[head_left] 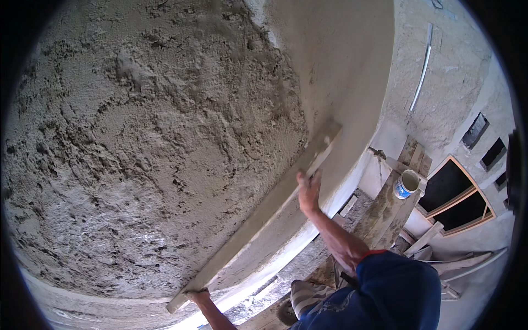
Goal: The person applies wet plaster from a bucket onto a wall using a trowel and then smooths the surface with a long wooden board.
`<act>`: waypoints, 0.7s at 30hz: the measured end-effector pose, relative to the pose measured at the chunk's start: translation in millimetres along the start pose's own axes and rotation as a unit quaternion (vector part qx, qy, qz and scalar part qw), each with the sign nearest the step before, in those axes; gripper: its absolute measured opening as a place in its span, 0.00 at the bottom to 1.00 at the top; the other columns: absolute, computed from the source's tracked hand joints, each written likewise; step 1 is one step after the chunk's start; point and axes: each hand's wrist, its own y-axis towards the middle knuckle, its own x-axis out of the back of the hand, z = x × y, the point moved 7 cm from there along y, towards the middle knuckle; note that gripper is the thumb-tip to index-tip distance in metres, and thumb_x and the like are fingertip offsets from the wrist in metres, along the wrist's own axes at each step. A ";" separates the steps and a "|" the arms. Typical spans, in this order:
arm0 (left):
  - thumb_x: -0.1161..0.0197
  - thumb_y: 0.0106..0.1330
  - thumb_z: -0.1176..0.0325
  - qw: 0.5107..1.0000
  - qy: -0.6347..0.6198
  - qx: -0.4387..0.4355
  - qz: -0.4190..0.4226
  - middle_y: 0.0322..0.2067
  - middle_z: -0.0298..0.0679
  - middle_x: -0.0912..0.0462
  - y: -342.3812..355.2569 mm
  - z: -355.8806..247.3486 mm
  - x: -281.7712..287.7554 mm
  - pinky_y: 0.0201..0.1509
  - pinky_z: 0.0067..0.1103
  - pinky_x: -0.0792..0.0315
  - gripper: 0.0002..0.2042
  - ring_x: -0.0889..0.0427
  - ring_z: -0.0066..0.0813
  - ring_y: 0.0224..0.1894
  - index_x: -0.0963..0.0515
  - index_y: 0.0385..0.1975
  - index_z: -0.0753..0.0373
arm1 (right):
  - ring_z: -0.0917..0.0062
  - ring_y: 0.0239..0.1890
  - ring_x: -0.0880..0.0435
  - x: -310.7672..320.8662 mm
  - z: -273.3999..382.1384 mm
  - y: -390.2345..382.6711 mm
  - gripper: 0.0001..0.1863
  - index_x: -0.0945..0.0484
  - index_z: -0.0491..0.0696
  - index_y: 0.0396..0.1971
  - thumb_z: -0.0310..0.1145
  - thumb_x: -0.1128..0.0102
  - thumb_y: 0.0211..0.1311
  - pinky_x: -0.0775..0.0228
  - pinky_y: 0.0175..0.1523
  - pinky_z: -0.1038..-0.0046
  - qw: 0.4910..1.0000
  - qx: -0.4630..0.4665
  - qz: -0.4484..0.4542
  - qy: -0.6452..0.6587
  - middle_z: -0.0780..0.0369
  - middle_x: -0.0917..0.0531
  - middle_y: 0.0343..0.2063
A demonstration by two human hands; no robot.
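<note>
A long, mortar-smeared straightedge (250,230) lies slantwise against the wall, from lower left to upper right. My left hand (199,297) grips it close to its lower end. Farther up the board, my right hand (309,193) is closed around its edge, the arm stretched out. Rough, pitted wet plaster (148,148) covers the wall on the board's left side. A smooth plaster band (352,71) runs along the right, and the board's upper end rests on it.
Wooden planks (379,220) form a platform at the right, with a bucket (407,184) standing on them. Beyond are a wood-framed opening (457,193), loose boards (426,239) and a wall with small dark openings (476,130). A pale strip (421,71) hangs on that wall.
</note>
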 end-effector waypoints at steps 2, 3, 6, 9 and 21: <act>0.54 0.60 0.40 1.000 0.014 0.019 0.010 0.39 0.26 0.20 -28.0 -2.6 -21.0 0.31 0.27 0.30 0.20 0.22 0.25 0.37 0.25 0.41 0.43 | 0.58 0.58 0.35 2.2 31.5 36.3 0.35 0.48 0.29 0.58 0.39 0.47 0.62 0.46 0.64 0.64 0.997 0.011 -0.030 -0.069 0.42 0.34 0.54; 0.53 0.61 0.43 0.999 0.012 0.021 0.032 0.42 0.29 0.21 -28.9 -11.5 -27.5 0.35 0.29 0.28 0.20 0.22 0.29 0.42 0.25 0.45 0.45 | 0.55 0.60 0.37 4.2 38.4 59.1 0.37 0.50 0.28 0.59 0.39 0.47 0.62 0.47 0.65 0.64 0.995 0.008 -0.036 -0.094 0.40 0.37 0.56; 0.52 0.63 0.48 0.993 -0.006 0.069 0.092 0.44 0.31 0.21 -120.9 -6.5 -84.4 0.38 0.30 0.27 0.18 0.22 0.32 0.44 0.25 0.47 0.47 | 0.52 0.65 0.44 12.2 82.8 108.0 0.40 0.51 0.26 0.60 0.42 0.47 0.62 0.54 0.69 0.64 0.991 0.051 -0.061 -0.111 0.37 0.43 0.60; 0.51 0.65 0.52 0.992 -0.008 0.084 0.095 0.44 0.31 0.21 -156.5 -7.8 -97.4 0.36 0.29 0.29 0.16 0.23 0.30 0.44 0.25 0.47 0.48 | 0.60 0.55 0.31 18.6 81.8 117.2 0.28 0.40 0.31 0.55 0.37 0.48 0.63 0.44 0.62 0.66 0.975 0.094 -0.120 -0.159 0.45 0.31 0.52; 0.46 0.55 0.41 0.992 0.076 0.050 -0.091 0.32 0.22 0.21 8.5 -89.7 22.7 0.20 0.21 0.46 0.14 0.35 0.20 0.21 0.24 0.33 0.39 | 0.63 0.51 0.33 -37.4 37.2 -31.5 0.36 0.53 0.35 0.59 0.46 0.50 0.66 0.40 0.58 0.62 0.998 0.044 -0.002 -0.053 0.48 0.35 0.50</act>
